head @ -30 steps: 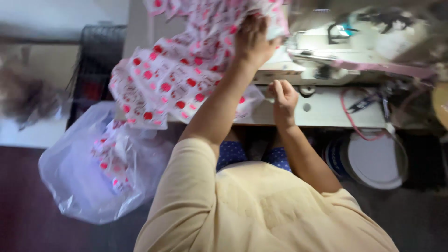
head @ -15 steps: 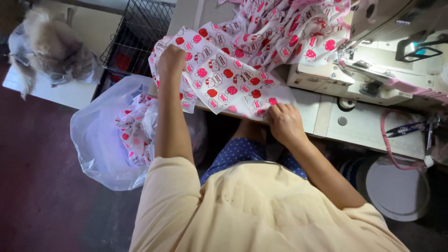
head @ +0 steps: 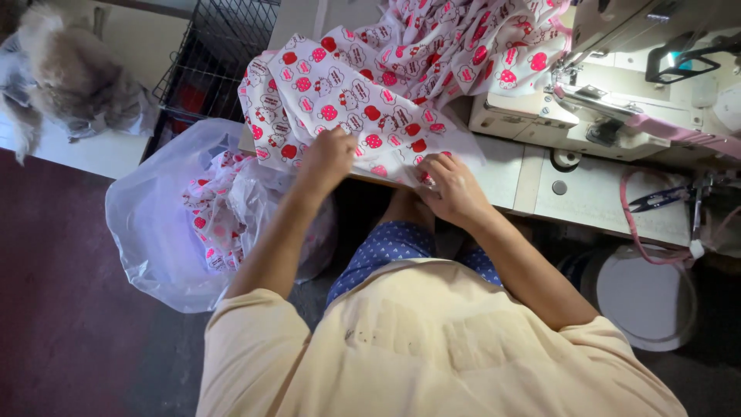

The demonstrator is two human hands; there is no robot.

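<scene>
A white fabric printed with red strawberries and small figures [head: 363,85] lies heaped on the sewing table [head: 602,201] and hangs over its near edge. My left hand [head: 328,158] pinches the near edge of the fabric. My right hand [head: 451,185] grips the same edge a little to the right, at the table's front. A white sewing machine [head: 617,93] stands to the right, with part of the fabric running under its head.
A clear plastic bag [head: 170,224] holding more printed fabric sits on the floor to the left. A black wire crate [head: 208,54] stands behind it. Small scissors [head: 656,199] and a pink cord lie on the table's right. A white round lid [head: 644,297] lies below.
My left hand has come down from the far left edge of the fabric toward the right hand at the table's front. The fabric now lies lower and flatter.
</scene>
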